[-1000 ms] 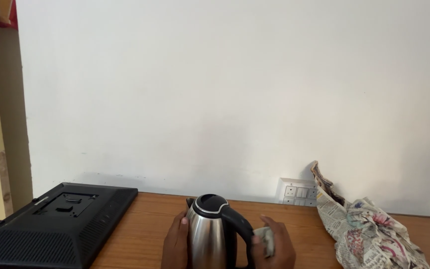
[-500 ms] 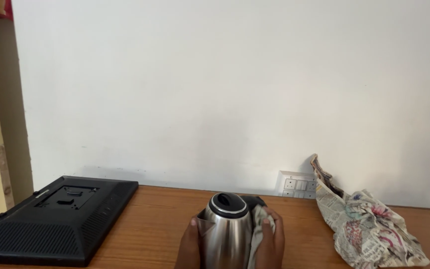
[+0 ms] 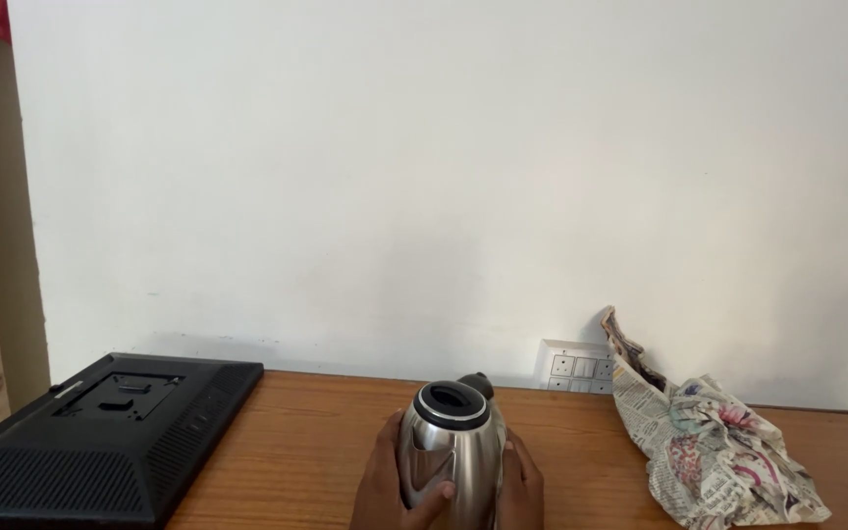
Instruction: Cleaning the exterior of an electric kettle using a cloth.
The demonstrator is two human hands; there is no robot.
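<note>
Monitor (image 3: pixel 100 442), black matte plastic, lies face down on the wooden table (image 3: pixel 296 461). Mid-table, left hand (image 3: pixel 390 486) and right hand (image 3: pixel 522 483) press flat around a shiny steel kettle (image 3: pixel 451 456), contents unseen. Crumpled newspaper (image 3: pixel 714 442) lies rightmost.

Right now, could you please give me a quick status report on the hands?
Both hands on kettle: left hand and right hand clasp its sides. Kettle upright on wooden table. Nothing in the way.
</note>
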